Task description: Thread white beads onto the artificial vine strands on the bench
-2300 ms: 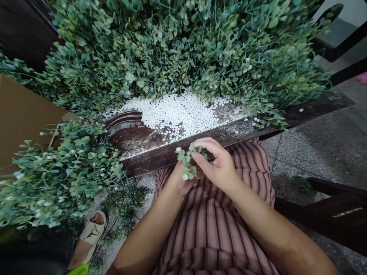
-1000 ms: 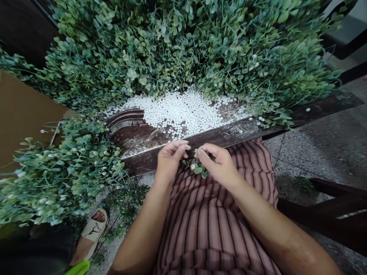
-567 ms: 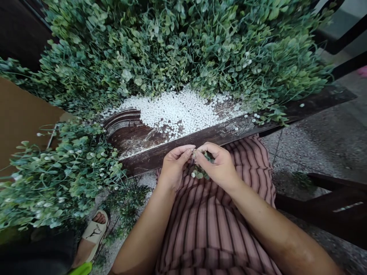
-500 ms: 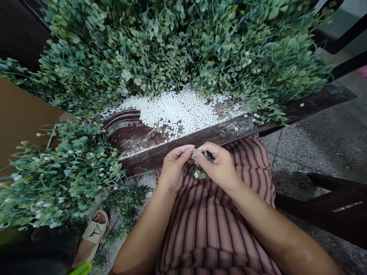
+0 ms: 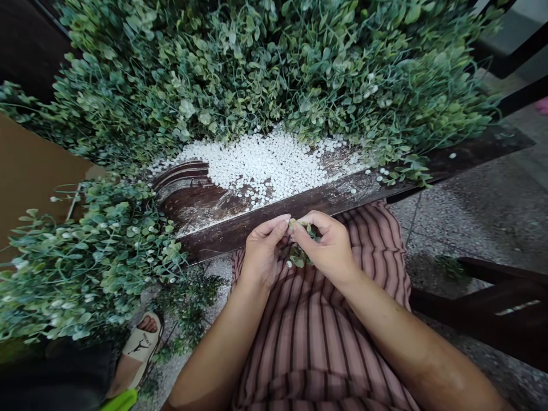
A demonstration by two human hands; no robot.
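Note:
My right hand (image 5: 327,242) is closed around an artificial leafy sprig (image 5: 299,257), whose green leaves hang below the palm, with a white bead at the lower end. Thumb and forefinger of my left hand (image 5: 264,245) are pinched at the sprig's tip, on what looks like a small white bead (image 5: 288,220). The two hands' fingertips meet just in front of the board's near edge, above my lap. Beyond them a heap of white beads (image 5: 265,165) lies on the dark wooden board (image 5: 205,208).
A large mass of artificial greenery (image 5: 257,68) covers the far side. At left, a bunch of bead-tipped sprigs (image 5: 94,257) sits by a brown cardboard box (image 5: 34,165). Another person's sandalled foot (image 5: 141,345) is at lower left. Dark wooden furniture (image 5: 492,308) stands at right.
Both hands stay together in nearly the same place. The sprig has turned slightly, its lower bead shifting a little to the left, and more leaf shows between the fingertips.

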